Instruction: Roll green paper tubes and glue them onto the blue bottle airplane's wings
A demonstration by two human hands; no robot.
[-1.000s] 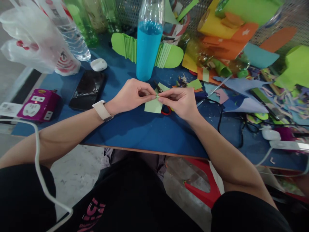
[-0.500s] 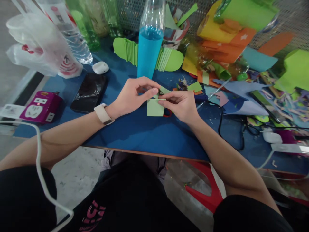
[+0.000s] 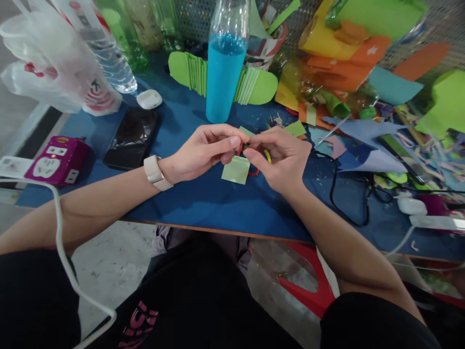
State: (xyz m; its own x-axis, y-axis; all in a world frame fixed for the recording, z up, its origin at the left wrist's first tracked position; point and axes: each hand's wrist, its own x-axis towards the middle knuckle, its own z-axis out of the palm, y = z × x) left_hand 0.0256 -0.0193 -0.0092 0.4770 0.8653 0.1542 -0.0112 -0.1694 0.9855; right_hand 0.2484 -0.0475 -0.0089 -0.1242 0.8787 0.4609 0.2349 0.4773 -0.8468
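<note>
A small pale green paper piece (image 3: 236,169) hangs between my two hands over the blue table (image 3: 218,198). My left hand (image 3: 203,150), with a white watch on its wrist, pinches the paper's upper edge with thumb and fingers closed. My right hand (image 3: 281,155) pinches the same edge from the right side. Scissors with red and yellow handles (image 3: 258,162) lie on the table just under my hands, mostly hidden by them.
A tall bottle of blue liquid (image 3: 224,68) stands right behind my hands, in front of a folded green paper fan (image 3: 254,85). A black phone (image 3: 131,135), a white earbud case (image 3: 148,99) and a purple power strip (image 3: 54,160) lie left. Coloured paper scraps and cables crowd the right.
Both hands have turned and drawn closer over the paper's top edge. The paper now hangs tilted lower, and more of the scissors' handles shows beneath.
</note>
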